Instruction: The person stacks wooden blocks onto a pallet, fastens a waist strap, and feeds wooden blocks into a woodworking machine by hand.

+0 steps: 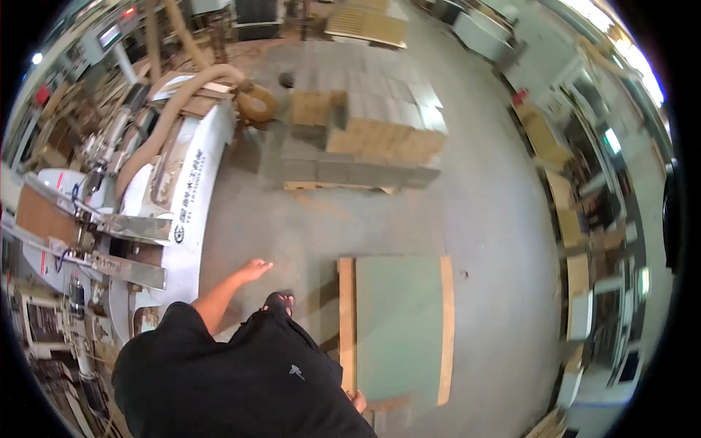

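Observation:
My left hand (pixel 256 270) is held out over the grey floor, between the white machine and the stack of panels. Its fingers are loosely extended, and nothing shows in them. My right hand (pixel 357 401) is low beside the near left corner of a stack topped by a green-grey panel (pixel 399 328). Most of that hand is hidden by my black shirt, so I cannot tell whether it touches the stack or grips anything. Light wooden strips (pixel 446 328) run along the left and right sides of the panel. My sandalled foot (pixel 280 301) is on the floor left of the stack.
A long white woodworking machine (pixel 201 197) with a thick hose (pixel 146 157) stands at left. Ahead, grey-topped boards (pixel 387 139) are piled on a low base. More panels (pixel 369 28) lie beyond them. Along the right wall lean boards (pixel 546 135) beside other equipment.

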`<action>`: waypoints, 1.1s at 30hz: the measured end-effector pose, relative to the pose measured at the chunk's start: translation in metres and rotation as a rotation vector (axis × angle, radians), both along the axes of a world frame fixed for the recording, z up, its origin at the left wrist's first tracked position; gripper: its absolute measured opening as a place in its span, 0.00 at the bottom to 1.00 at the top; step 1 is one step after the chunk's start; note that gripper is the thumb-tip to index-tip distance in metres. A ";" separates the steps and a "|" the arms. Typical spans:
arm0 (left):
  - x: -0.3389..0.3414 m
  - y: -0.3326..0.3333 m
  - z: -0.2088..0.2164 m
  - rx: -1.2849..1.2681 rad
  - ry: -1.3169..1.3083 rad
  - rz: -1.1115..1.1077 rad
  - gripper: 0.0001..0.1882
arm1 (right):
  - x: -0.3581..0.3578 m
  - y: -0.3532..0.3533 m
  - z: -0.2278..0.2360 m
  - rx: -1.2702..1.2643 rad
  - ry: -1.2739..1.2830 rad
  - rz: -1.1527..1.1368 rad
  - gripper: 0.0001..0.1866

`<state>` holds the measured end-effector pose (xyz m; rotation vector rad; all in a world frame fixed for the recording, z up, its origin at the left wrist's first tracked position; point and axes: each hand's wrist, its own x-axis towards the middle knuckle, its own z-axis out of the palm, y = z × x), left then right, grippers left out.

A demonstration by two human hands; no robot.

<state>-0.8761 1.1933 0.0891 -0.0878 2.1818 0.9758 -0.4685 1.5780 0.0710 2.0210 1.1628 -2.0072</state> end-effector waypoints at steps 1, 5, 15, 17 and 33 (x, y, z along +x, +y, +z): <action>0.015 -0.017 -0.002 0.020 -0.003 0.232 0.29 | -0.033 -0.008 0.024 0.090 -0.114 0.104 0.16; 0.032 -0.051 0.009 0.069 -0.206 0.575 0.34 | -0.116 0.017 0.017 0.168 0.031 0.324 0.18; -0.030 -0.059 -0.018 0.279 -0.422 0.880 0.41 | -0.290 0.014 0.016 0.082 -0.104 0.563 0.24; -0.041 -0.066 -0.032 0.257 -0.417 0.900 0.42 | -0.334 0.014 0.010 0.062 -0.099 0.619 0.26; -0.274 -0.080 -0.019 0.341 -0.329 1.173 0.40 | -0.781 -0.005 0.014 0.052 0.261 0.932 0.44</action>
